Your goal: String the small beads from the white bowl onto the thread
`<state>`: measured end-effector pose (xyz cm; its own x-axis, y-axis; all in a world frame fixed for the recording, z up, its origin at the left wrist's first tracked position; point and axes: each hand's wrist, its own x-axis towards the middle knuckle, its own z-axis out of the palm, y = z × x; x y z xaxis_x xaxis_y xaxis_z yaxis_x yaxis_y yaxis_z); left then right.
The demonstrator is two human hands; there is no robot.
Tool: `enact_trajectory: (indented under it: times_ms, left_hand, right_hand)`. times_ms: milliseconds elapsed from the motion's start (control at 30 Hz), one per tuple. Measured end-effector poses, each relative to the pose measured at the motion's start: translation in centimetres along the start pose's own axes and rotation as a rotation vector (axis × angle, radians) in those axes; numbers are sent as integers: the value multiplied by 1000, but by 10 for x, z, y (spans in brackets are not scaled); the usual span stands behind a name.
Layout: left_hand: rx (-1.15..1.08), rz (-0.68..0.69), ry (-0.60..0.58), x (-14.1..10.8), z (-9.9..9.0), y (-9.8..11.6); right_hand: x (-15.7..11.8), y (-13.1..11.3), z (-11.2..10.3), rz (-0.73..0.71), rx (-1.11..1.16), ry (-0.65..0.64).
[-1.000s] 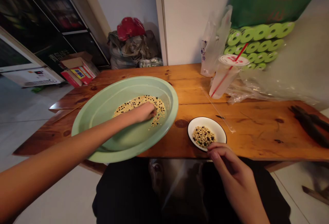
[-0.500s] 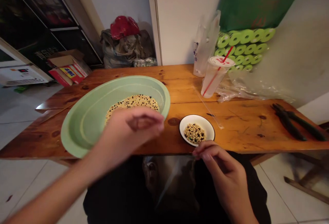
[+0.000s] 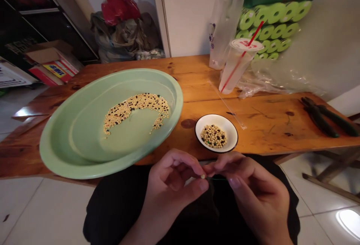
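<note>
My left hand pinches a small pale bead between thumb and fingertips, above my lap. Close beside it, my right hand is closed on a thin green thread, which runs toward the bead. Whether the thread passes through the bead I cannot tell. Just beyond my right hand stands a white dark-rimmed bowl holding many cream and black beads. To the left is a wide green basin, with more cream and black beads spread in an arc on its bottom.
A lidded plastic cup with a red straw stands behind the bowl, near clear plastic wrap. Dark-handled pliers lie at the right of the wooden table. An open cardboard box is at the far left.
My left hand has moved from over the basin's near edge to meet my right hand, with a bead in its fingertips. The whole view has shifted slightly.
</note>
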<state>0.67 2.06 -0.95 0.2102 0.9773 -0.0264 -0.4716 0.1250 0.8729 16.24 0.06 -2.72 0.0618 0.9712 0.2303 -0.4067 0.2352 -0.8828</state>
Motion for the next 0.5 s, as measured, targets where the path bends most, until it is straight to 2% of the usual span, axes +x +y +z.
enact_trajectory:
  times_ms: [133, 500]
  left_hand:
    - [9, 12, 6, -2, -2, -2]
    - [15, 61, -31, -3, -6, -6]
  right_hand:
    - [2, -2, 4, -14, -74, -4]
    - [0, -1, 3, 23, -49, -11]
